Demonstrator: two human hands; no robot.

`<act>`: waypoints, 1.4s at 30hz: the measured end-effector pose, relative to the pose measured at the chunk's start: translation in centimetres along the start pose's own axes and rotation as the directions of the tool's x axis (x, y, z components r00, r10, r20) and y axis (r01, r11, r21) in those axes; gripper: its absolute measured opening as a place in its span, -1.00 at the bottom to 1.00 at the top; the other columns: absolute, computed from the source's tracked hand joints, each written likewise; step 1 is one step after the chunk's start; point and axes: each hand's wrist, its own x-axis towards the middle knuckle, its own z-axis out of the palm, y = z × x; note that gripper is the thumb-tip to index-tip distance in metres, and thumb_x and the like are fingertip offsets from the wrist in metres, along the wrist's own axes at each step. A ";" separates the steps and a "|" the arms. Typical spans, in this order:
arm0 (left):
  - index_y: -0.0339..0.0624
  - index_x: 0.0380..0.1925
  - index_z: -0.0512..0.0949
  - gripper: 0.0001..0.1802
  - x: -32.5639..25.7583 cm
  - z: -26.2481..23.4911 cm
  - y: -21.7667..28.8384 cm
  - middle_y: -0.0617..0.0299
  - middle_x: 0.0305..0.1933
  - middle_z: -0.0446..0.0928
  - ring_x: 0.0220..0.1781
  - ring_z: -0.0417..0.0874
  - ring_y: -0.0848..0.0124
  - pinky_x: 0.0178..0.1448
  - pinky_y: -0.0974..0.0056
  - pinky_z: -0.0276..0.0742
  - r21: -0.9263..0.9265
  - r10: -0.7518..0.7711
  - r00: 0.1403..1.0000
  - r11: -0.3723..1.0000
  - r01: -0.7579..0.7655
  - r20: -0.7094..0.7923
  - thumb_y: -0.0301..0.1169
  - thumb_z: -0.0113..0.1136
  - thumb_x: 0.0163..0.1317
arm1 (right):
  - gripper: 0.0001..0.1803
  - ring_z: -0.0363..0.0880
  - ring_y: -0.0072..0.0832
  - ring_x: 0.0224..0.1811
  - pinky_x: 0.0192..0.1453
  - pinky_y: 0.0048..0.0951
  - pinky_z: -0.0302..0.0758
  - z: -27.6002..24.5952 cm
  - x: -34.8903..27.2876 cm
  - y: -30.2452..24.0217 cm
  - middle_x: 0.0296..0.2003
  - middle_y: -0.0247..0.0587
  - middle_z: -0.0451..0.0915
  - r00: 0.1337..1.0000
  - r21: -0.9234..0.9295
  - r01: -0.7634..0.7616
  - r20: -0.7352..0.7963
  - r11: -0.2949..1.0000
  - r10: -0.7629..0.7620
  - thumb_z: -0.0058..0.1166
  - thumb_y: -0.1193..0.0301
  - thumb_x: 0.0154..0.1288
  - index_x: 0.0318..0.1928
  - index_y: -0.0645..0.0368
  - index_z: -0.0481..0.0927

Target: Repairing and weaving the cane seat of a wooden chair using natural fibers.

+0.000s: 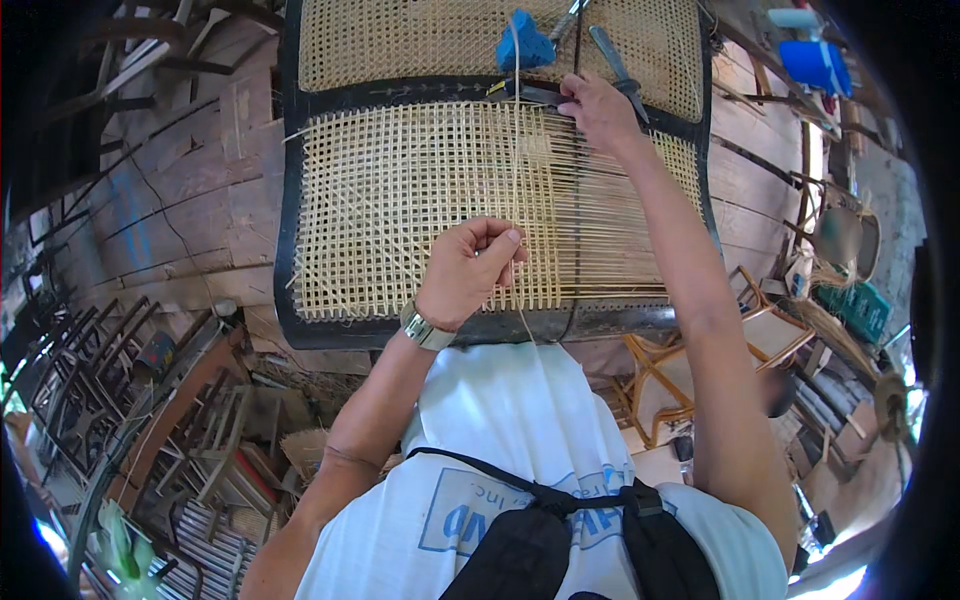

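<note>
Caution: the strand (516, 150) crosses the cane panel (380, 215) from the frame's (286, 255) crossbar toward its near edge. The left hand (465, 268) pinches it. Uneven tension could kink or split it. At the crossbar, the right hand's (607, 118) fingers are bent beside a dark tool (540, 94); whether they grip anything cannot be told. A knock could shift that tool and snag the strand. Obstructions: the blue lump (526, 42) and blue-handled tool (610, 55) beyond the crossbar; the dark rod (578, 210) just right of the strand.
</note>
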 end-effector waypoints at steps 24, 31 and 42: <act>-0.31 -0.12 0.60 -0.79 -3.3 10.9 -6.4 0.27 -0.36 0.65 -0.50 0.50 0.66 -0.41 0.51 0.42 0.229 0.130 0.984 0.961 -0.156 0.124 -0.36 0.17 0.42 | -0.92 0.66 -0.50 -0.10 -0.13 -0.51 0.56 -6.3 -24.3 -1.1 -0.14 -0.13 0.70 0.970 0.841 0.048 0.089 -0.539 0.225 0.16 0.60 0.34 -0.20 0.18 0.62; -0.33 -0.12 0.60 -0.78 -5.7 15.5 -9.1 0.27 -0.36 0.65 -0.50 0.49 0.67 -0.40 0.51 0.41 0.316 0.112 0.961 0.929 -0.191 0.252 -0.38 0.18 0.42 | -0.87 0.67 -0.25 0.08 0.15 -0.24 0.63 -8.2 -31.7 -0.5 0.08 0.02 0.64 0.975 0.891 0.113 -0.015 -0.439 0.221 0.14 0.56 0.36 -0.11 0.25 0.64; -0.31 -0.13 0.61 -0.78 -10.7 19.1 -11.3 0.29 -0.37 0.65 -0.52 0.45 0.69 -0.42 0.52 0.37 0.343 0.110 0.939 0.912 -0.226 0.326 -0.35 0.18 0.44 | -0.79 0.74 -0.28 -0.11 0.03 -0.25 0.71 -10.5 -39.2 -2.7 -0.13 -0.03 0.72 0.929 0.948 0.237 -0.157 -0.211 0.336 0.15 0.49 0.41 -0.03 0.37 0.65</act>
